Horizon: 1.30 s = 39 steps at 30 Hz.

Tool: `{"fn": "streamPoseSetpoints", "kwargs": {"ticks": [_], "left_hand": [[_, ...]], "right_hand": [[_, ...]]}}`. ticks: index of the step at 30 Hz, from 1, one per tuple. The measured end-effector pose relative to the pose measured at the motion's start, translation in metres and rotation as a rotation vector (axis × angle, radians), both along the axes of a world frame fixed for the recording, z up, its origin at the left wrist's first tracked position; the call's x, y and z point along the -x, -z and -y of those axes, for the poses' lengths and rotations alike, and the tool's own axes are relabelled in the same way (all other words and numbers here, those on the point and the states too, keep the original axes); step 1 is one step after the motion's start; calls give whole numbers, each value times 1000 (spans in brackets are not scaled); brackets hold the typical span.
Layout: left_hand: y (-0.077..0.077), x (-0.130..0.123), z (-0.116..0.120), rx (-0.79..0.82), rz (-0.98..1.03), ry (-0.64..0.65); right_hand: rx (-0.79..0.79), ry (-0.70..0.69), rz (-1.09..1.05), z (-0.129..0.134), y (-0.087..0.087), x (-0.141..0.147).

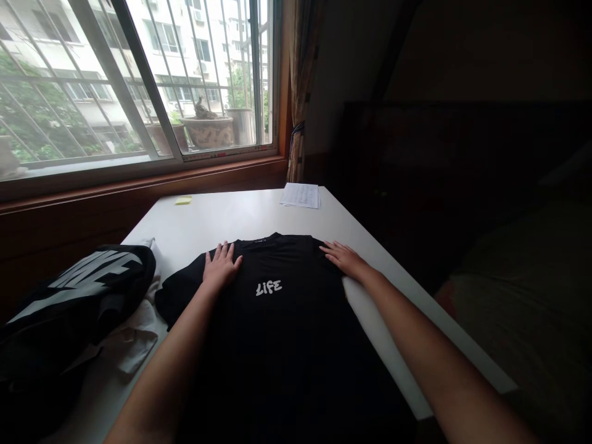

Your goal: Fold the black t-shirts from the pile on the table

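While the shirt lies spread on the table, pale lettering facing up, both hands press flat near its shoulders: the left hand with fingers fanned, the right hand with fingers stretched toward the collar, neither gripping. Just beside the left sleeve, a dark bundle and white cloth crowd that side. Beyond the collar, well apart, lie yellow notes and papers near the far edge. Past the table are a barred window, a curtain and, outside the glass, pots.
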State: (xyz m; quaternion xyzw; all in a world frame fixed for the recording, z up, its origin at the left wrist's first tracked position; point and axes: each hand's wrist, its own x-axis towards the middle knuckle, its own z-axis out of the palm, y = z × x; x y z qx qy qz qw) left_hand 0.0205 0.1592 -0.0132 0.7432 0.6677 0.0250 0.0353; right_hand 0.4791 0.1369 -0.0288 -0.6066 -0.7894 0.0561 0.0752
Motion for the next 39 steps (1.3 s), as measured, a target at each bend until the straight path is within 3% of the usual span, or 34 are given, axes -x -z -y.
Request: {"fn": "streamPoseSetpoints", "kwargs": {"ticks": [9, 16, 23, 25, 27, 30, 32, 33, 36, 39], "left_hand": [[2, 7, -21, -5, -4, -23], [2, 9, -35, -20, -3, -27], [-1, 13, -37, -57, 13, 15], [-6, 13, -32, -133, 37, 59], [-15, 6, -23, -239, 82, 135], [-31, -26, 4, -331, 194, 357], [-40, -64, 32, -315, 220, 506], [-42, -86, 49, -284, 250, 649], [-43, -151, 102, -268, 315, 987], [-37, -197, 144, -246, 264, 1111]], "right_hand": [[5, -3, 1, -36, -2, 5], [-91, 6, 4, -46, -5, 14], [-347, 51, -81, -14, -26, 30], [-352, 58, -156, 3, -32, 31], [-257, 11, -231, 19, -34, 29], [-73, -39, -309, 35, -32, 23], [-32, -1, -340, 39, -30, 19], [-27, 25, -354, 39, -30, 18], [1, 65, -383, 36, -32, 18], [37, 84, -388, 31, -35, 23]]}}
